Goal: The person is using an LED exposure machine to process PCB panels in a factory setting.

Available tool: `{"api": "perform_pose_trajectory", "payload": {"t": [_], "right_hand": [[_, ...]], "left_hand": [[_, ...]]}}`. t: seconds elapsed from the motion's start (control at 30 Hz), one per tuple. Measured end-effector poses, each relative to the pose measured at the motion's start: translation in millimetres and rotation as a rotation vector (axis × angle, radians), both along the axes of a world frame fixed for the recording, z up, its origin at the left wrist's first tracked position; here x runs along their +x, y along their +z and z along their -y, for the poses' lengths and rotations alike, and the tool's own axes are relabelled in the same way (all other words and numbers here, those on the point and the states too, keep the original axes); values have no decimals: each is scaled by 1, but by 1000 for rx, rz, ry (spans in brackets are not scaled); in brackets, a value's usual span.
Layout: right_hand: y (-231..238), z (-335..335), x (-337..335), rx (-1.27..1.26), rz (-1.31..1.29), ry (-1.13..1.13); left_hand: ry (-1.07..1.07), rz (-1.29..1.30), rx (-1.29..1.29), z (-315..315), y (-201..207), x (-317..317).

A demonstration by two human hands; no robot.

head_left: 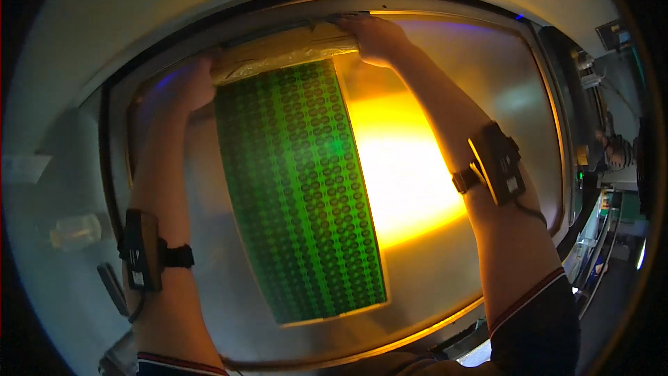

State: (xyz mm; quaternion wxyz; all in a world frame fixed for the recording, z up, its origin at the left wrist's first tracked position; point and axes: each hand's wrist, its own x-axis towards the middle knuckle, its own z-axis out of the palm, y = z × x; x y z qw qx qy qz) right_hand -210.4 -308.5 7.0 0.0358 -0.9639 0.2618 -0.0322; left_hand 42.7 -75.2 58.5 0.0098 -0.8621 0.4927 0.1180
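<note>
A long green panel with rows of dark oval marks lies on a shiny metal surface, its far end meeting a tan bar covered in wrinkled clear film or tape. At the bar's left end is my left hand, closed on it, with the fingers dim and partly hidden. My right hand grips the opposite end, fingers over the far edge. Both arms are stretched forward on either side of the panel.
Bright yellow light glares off the metal right of the panel. A dark-edged frame surrounds the surface, with pale walls beyond. Black devices are strapped to my left forearm and right forearm. Shelving and cables stand at far right.
</note>
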Motion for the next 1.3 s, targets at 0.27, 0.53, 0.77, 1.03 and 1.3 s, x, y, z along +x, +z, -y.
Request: {"api": "perform_pose_trajectory", "payload": {"t": [0.27,0.53,0.77,1.03,1.3], "right_hand": [[-24,-27,-41,-44,140,47],[16,-257,-267,475,-237,-93],[60,-424,-417,248,-224,241],[46,-448,-435,165,-105,152],[52,-310,-289,259,-80,105]], "left_hand": [[-103,20,-241,-33,-15,-31],[76,-576,92,-239,23,-230],[-282,-251,-57,-415,58,-379],[-203,-193,-17,-447,28,-416],[-298,-76,3,-320,-1,-248]]}}
